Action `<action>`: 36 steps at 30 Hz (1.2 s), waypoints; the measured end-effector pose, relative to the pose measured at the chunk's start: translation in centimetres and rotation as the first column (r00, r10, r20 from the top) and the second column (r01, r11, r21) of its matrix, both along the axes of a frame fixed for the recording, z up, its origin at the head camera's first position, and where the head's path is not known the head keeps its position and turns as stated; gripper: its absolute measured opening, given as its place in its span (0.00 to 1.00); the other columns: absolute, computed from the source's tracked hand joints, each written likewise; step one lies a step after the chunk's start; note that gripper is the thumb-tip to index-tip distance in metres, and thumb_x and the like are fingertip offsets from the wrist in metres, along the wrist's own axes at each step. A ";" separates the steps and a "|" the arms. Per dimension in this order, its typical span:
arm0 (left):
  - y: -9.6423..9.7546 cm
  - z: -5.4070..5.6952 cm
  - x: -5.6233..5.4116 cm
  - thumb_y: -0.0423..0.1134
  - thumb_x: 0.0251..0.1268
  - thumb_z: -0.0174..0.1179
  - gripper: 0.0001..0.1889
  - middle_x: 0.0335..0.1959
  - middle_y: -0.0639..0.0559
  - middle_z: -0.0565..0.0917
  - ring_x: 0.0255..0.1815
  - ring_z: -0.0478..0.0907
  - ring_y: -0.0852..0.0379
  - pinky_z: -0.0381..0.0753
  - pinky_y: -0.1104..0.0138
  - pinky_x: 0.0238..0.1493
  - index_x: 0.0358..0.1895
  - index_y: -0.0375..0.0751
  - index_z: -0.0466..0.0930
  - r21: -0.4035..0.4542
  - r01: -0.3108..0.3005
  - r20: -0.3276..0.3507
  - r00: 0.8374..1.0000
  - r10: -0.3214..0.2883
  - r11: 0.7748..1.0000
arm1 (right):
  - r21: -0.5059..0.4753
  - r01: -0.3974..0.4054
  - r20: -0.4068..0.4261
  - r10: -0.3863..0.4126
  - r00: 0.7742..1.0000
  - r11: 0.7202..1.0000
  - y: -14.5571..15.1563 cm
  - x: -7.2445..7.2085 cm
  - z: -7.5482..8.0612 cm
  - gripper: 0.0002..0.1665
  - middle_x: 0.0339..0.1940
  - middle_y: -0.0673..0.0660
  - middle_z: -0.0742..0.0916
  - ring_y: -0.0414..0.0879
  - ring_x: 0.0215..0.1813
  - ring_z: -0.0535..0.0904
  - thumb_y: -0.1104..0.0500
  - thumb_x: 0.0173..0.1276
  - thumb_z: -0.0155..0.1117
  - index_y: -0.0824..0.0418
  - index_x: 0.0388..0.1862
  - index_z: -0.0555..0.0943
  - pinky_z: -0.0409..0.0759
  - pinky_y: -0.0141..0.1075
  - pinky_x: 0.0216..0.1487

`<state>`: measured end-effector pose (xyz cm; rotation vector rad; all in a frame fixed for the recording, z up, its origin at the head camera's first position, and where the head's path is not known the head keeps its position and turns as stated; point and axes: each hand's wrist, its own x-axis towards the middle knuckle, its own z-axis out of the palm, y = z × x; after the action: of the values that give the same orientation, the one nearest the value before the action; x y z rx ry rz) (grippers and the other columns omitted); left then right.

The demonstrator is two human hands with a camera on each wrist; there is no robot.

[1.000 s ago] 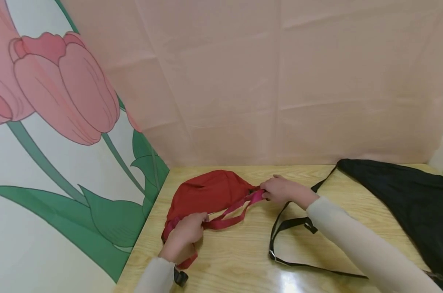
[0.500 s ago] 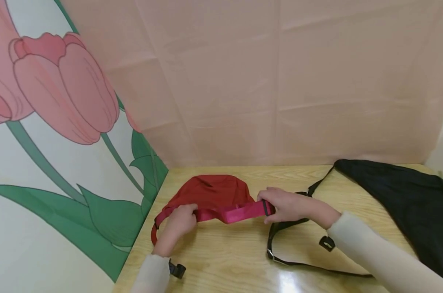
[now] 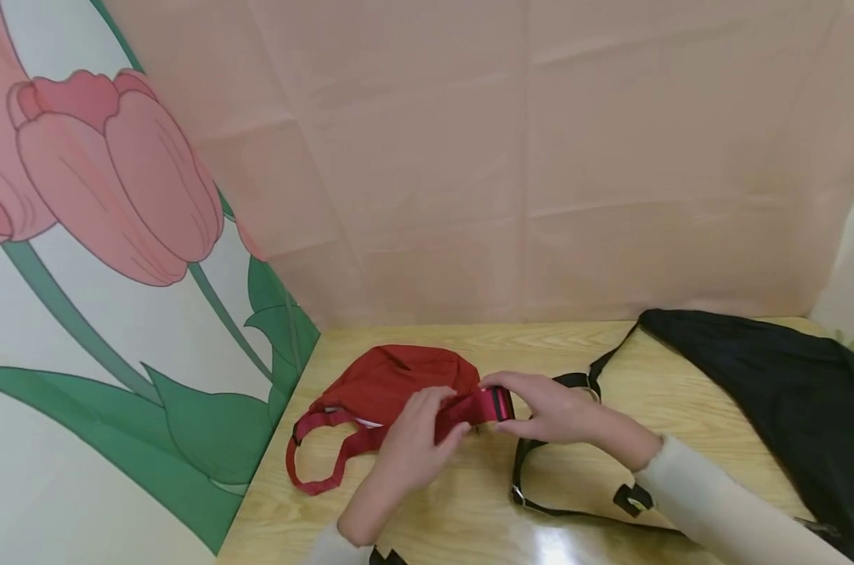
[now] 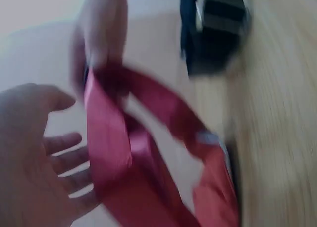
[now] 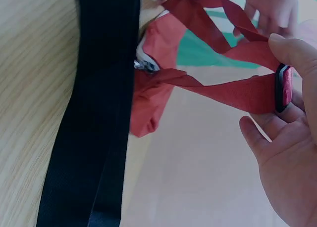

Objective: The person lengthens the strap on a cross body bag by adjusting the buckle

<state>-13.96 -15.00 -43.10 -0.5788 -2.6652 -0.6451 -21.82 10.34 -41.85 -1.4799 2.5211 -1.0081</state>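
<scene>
A red waist bag (image 3: pixel 406 377) lies on the wooden table, its dark pink strap (image 3: pixel 359 446) looped in front of it. My right hand (image 3: pixel 557 408) pinches the strap by its black buckle (image 5: pixel 283 87) between thumb and fingers, at the bag's right end. Beside the raised strap is my left hand (image 3: pixel 416 443), thumb and fingers spread apart. In the left wrist view its fingertips (image 4: pixel 81 153) are right at the webbing, not curled round it. A zipper end (image 5: pixel 146 64) of the bag shows in the right wrist view.
A black bag (image 3: pixel 752 392) lies at the table's right side. Its thin black strap (image 3: pixel 589 514) curves out under my right forearm. A pinkish cloth backdrop (image 3: pixel 427 196) stands behind the table, and a tulip-printed panel (image 3: pixel 116 180) borders the left.
My left hand has let go of the strap at the bag's left and moved right, toward my right hand. The strap's left part now lies looped on the table.
</scene>
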 end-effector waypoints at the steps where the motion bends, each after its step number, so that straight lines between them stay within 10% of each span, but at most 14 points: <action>1: 0.7 0.1 0.2 0.48 0.68 0.66 0.25 0.57 0.52 0.79 0.57 0.76 0.54 0.80 0.59 0.56 0.63 0.42 0.72 -0.021 0.015 -0.009 1.000 -0.015 1.000 | -0.010 0.000 0.016 0.000 1.000 1.000 -0.1 0.2 0.1 0.30 0.54 0.47 0.85 0.37 0.49 0.81 0.52 0.68 0.72 0.54 0.66 0.74 0.82 0.38 0.49; 7: 2.0 0.1 0.8 0.44 0.63 0.71 0.26 0.53 0.52 0.83 0.50 0.80 0.57 0.82 0.64 0.51 0.60 0.41 0.74 -0.136 -0.015 -0.101 0.995 0.002 0.991 | -0.045 -0.015 0.014 0.015 1.000 0.999 -0.5 1.0 0.4 0.30 0.53 0.50 0.86 0.36 0.39 0.79 0.48 0.69 0.71 0.57 0.65 0.74 0.81 0.34 0.42; 17: 0.4 0.9 0.9 0.54 0.75 0.57 0.22 0.56 0.55 0.80 0.47 0.77 0.60 0.80 0.64 0.46 0.64 0.46 0.75 0.020 0.114 0.072 0.991 -0.115 0.993 | -0.101 -0.001 -0.092 -0.008 0.996 0.995 0.0 1.2 -0.1 0.34 0.59 0.49 0.82 0.43 0.60 0.79 0.52 0.64 0.76 0.55 0.66 0.75 0.81 0.44 0.57; 26: -0.2 1.6 0.8 0.54 0.75 0.56 0.23 0.57 0.55 0.82 0.49 0.79 0.59 0.81 0.62 0.49 0.66 0.47 0.76 -0.036 0.136 0.153 0.980 -0.129 0.990 | -0.171 -0.021 -0.111 0.002 0.994 0.985 0.4 1.2 -0.7 0.34 0.58 0.48 0.84 0.44 0.59 0.80 0.56 0.61 0.78 0.54 0.65 0.76 0.82 0.44 0.55; 36: 0.1 1.3 0.3 0.48 0.69 0.67 0.22 0.50 0.54 0.85 0.48 0.81 0.59 0.83 0.65 0.46 0.62 0.44 0.80 -0.127 0.159 -0.103 0.980 -0.173 0.979 | -0.172 0.002 -0.140 -0.026 0.990 0.985 0.6 1.2 -1.3 0.33 0.57 0.50 0.83 0.45 0.56 0.81 0.58 0.60 0.78 0.53 0.64 0.78 0.83 0.44 0.53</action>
<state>-13.62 -14.88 -41.80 -0.8527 -2.5798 -0.4849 -20.66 10.90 -43.11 -1.6361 2.6014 -1.1901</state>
